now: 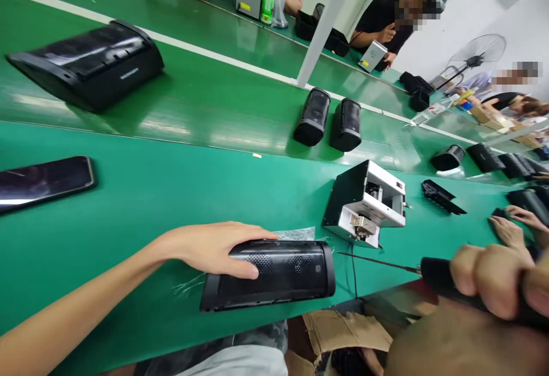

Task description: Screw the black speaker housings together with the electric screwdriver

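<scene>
**Left hand steadies a black speaker casing; right hand grips a screwdriver**

The left hand [214, 248] lies palm-down on a long black plastic speaker casing [274, 276] with two perforated grille patches, fingers spread flat along its upper edge and thumb pressed against its front face, holding it down rather than wrapping it. The casing lies on its side on the near edge of the green work table [150, 193], just right of centre.

The right hand [497, 284], at the near right, is clenched around the black handle of a power screwdriver [433, 276]; its thin shaft points left, with the tip just right of the casing's end and apart from it.

Just beyond the tip sits a grey-and-black metal screw feeder box [364, 202]. A black smartphone [43, 182] lies at the near left. On the shiny green conveyor belt [193, 96] farther back rest a wide black device [90, 64] and two small black casings [328, 119]. A co-worker's hands [512, 224] rest on the table at the far right.
</scene>
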A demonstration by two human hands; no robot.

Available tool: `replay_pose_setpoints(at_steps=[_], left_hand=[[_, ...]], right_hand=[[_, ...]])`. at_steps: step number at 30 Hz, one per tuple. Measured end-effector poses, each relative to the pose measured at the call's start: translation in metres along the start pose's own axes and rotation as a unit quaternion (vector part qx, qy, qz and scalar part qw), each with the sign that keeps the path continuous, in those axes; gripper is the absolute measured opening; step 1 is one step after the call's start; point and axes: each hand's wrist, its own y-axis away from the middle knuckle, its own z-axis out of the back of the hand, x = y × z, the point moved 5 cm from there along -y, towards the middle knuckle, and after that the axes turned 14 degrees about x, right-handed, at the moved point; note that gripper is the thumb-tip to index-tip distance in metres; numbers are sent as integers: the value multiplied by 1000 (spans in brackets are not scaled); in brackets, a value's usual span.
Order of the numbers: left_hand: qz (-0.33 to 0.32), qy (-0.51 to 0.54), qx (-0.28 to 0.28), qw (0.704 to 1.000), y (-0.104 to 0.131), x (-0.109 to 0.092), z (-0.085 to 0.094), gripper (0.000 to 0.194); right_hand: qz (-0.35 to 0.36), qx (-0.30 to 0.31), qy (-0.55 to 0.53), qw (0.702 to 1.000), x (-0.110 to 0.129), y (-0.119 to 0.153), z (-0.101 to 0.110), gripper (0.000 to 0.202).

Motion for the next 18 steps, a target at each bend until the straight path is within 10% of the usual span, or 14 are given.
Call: replay_pose_setpoints(at_steps=[9,18], left_hand=[[-52,24,-6,998,-7,-3,-4,80],[-149,106,37,982,-10,16,0,96]], right_hand=[[-23,175,27,984,10,7,-115,54],[-27,337,-40,940,6,15,-143,60]])
